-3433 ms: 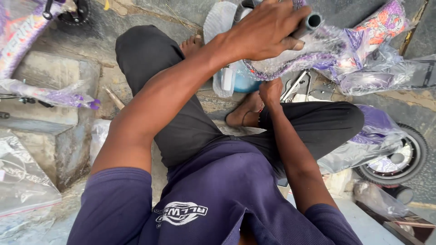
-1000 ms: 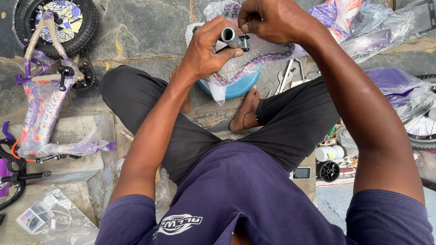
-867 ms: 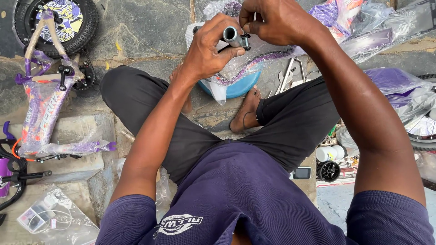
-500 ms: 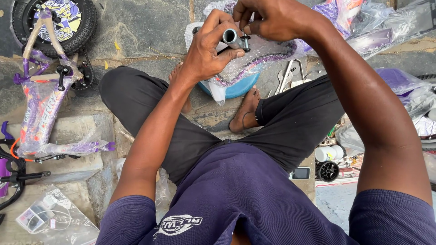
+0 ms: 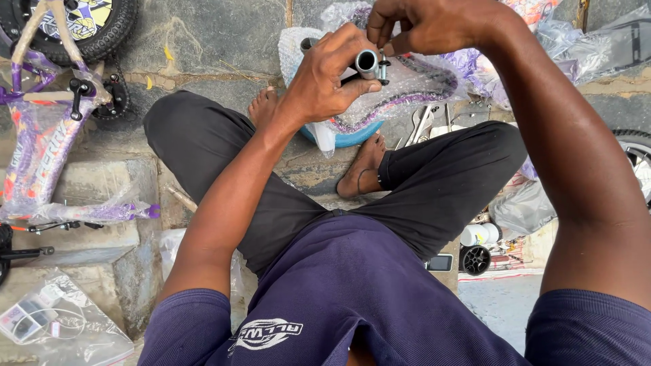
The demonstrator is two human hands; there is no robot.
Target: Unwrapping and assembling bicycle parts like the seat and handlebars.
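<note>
left hand point(image 5: 325, 81): fingers clenched round grey metal tube point(image 5: 367, 62), open end up, above the lap | right hand point(image 5: 427, 24): fingertips pinching small bolt point(image 5: 384, 68) just beside tube rim | below: bubble-wrapped part point(image 5: 407, 91), spanners point(image 5: 422, 123) | far left: purple bike frame point(image 5: 30, 149), well apart

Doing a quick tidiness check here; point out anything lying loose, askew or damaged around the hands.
Nothing looks damaged or spilled. The left hand grips a metal tube while the right hand pinches a small bolt beside it. Wrenches lie loose on the stone floor, and the wrapped bike frame lies flat, half unpacked.
</note>
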